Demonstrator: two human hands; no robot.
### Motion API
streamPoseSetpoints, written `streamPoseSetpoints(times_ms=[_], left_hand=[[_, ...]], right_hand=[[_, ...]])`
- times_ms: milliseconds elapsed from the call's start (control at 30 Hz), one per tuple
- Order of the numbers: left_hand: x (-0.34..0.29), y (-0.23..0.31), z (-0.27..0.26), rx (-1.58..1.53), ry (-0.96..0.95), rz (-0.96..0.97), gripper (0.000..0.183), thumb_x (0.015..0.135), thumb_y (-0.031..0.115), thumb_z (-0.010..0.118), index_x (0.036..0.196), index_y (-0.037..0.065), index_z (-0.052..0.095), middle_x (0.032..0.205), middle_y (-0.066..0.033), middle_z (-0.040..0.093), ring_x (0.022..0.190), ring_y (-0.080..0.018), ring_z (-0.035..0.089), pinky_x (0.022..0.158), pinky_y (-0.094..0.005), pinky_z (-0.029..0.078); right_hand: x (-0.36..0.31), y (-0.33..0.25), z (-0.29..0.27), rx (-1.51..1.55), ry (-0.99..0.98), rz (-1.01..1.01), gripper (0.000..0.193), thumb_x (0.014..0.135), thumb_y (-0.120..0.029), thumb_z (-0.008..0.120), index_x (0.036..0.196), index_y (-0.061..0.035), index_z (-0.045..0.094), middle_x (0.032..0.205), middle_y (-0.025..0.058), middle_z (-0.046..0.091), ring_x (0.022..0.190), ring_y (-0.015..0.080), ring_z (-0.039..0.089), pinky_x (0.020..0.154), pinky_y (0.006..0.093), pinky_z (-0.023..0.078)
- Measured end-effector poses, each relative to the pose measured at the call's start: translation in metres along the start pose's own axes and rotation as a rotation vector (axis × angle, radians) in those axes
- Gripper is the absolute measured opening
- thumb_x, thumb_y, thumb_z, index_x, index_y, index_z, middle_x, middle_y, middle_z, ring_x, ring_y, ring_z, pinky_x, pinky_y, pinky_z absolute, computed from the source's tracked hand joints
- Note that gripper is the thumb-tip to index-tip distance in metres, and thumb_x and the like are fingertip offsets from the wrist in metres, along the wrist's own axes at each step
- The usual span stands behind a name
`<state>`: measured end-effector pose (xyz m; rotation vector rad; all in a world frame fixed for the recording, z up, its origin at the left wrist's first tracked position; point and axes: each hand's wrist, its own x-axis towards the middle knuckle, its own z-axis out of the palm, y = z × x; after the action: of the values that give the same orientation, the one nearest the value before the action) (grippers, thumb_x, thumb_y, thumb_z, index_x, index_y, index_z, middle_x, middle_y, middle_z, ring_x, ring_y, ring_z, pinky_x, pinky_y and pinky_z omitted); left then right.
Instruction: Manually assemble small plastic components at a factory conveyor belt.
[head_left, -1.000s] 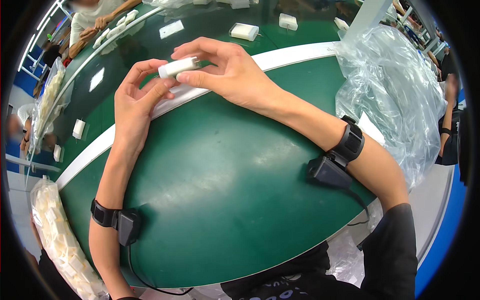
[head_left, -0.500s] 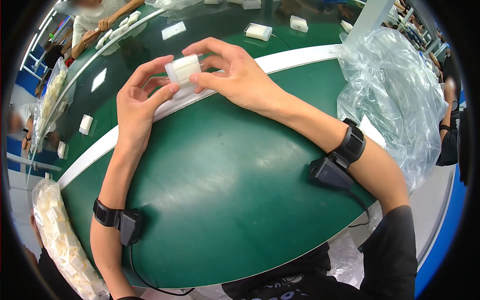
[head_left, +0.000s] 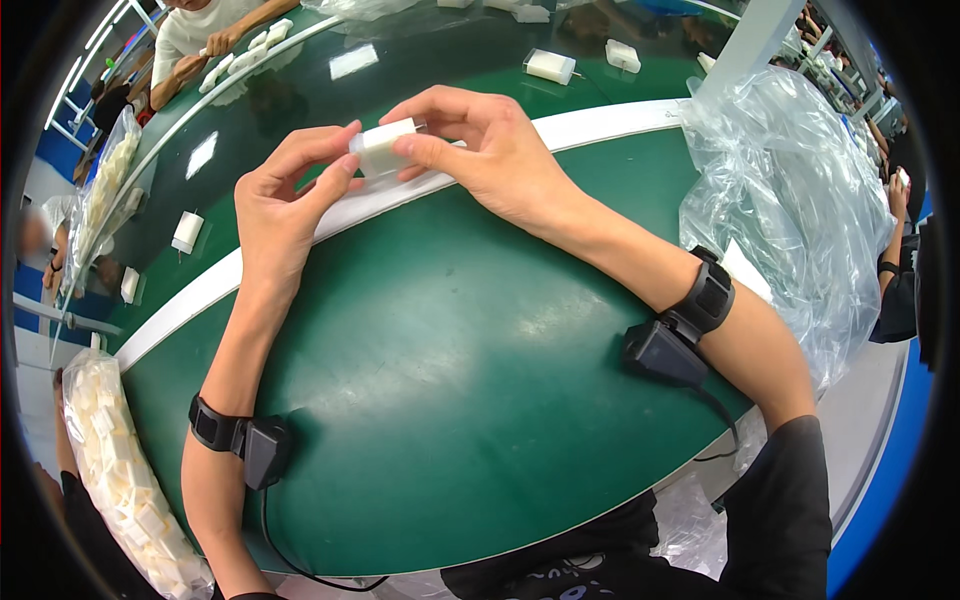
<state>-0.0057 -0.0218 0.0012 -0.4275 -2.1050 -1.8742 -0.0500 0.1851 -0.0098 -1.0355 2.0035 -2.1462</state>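
A small white block point(head_left: 384, 148) with a clear plastic end and a thin metal pin is held up over the white strip, between both hands. My right hand point(head_left: 480, 145) grips its right part, with the thumb on the near face and the fingers behind. At the clear left end, the thumb and forefinger of my left hand point(head_left: 295, 195) pinch it. The other left fingers are curled behind and partly hidden. Both forearms wear black straps with small black boxes.
Beyond the white strip point(head_left: 190, 308), similar blocks point(head_left: 187, 231) point(head_left: 549, 67) lie on a glossy dark green surface. A full bag of white pieces point(head_left: 125, 470) stands at the left. Crumpled clear plastic point(head_left: 770, 200) covers the right side. A co-worker's hands point(head_left: 222, 42) are at the far left.
Both hands have shifted slightly right with the block. It has turned to lie closer to level, and the left fingertips have closed in at its clear end.
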Motion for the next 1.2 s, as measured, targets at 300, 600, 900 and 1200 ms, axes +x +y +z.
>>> streamPoseSetpoints(times_ms=[300,600,900,1200], left_hand=[[-0.003,0.007,-0.005,0.142,-0.060,-0.098,0.019,0.088,0.006,0.072,0.106,0.001,0.074,0.111,-0.0076,0.068,0.089,-0.0168,0.070,0.071,-0.0268,0.057],[0.003,-0.007,-0.004,-0.101,-0.035,-0.091,0.024,0.091,0.006,0.070,0.113,-0.005,0.068,0.119,-0.0111,0.063,0.099,-0.0198,0.067,0.084,-0.0305,0.058],[0.003,-0.004,0.009,0.000,-0.025,-0.060,0.033,0.090,0.007,0.070,0.120,-0.005,0.064,0.116,-0.0112,0.063,0.098,-0.0156,0.064,0.088,-0.0298,0.054],[0.001,-0.004,0.002,-0.014,0.040,-0.089,0.029,0.092,0.012,0.069,0.117,-0.003,0.067,0.111,-0.0107,0.068,0.091,-0.0137,0.065,0.080,-0.0279,0.055]], right_hand=[[-0.001,-0.003,-0.001,-0.059,-0.060,0.013,0.022,0.092,-0.015,0.066,0.106,0.0021,0.066,0.088,0.0077,0.068,0.082,0.0139,0.065,0.076,0.0282,0.054],[0.000,-0.004,0.001,0.033,-0.059,0.050,0.026,0.091,-0.015,0.066,0.111,0.0011,0.065,0.093,0.0051,0.066,0.092,0.0125,0.061,0.090,0.0299,0.050],[-0.001,0.006,-0.001,-0.074,-0.026,-0.024,0.031,0.088,-0.016,0.065,0.112,0.0029,0.060,0.099,0.0148,0.066,0.096,0.0188,0.066,0.086,0.0322,0.053],[-0.002,-0.004,0.004,-0.082,-0.031,0.035,0.028,0.095,-0.019,0.063,0.111,0.0042,0.059,0.098,0.0145,0.065,0.081,0.0190,0.069,0.078,0.0329,0.055]])
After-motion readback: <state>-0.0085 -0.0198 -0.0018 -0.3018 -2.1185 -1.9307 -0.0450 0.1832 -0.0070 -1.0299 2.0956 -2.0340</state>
